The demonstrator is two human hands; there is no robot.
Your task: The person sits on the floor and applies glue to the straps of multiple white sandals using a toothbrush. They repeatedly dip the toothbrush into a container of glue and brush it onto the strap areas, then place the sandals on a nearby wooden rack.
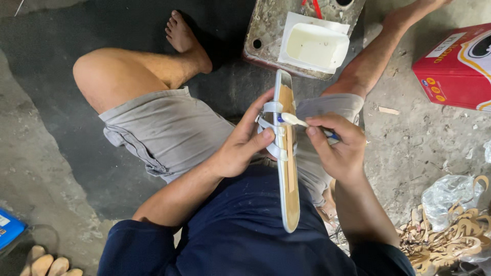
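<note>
Both my hands meet over my lap. My left hand [240, 148] is closed around the middle of a long sandal sole [286, 153], thumb pressed on its pale strap [271, 128], the sole standing on edge and pointing away from me. My right hand [337, 148] pinches a small brush [294, 120], its whitish tip touching the sole just beside the strap. Farther out, a white tray of glue [314, 47] sits on a worn block [266, 30]; a red box [455, 66] lies to my right.
</note>
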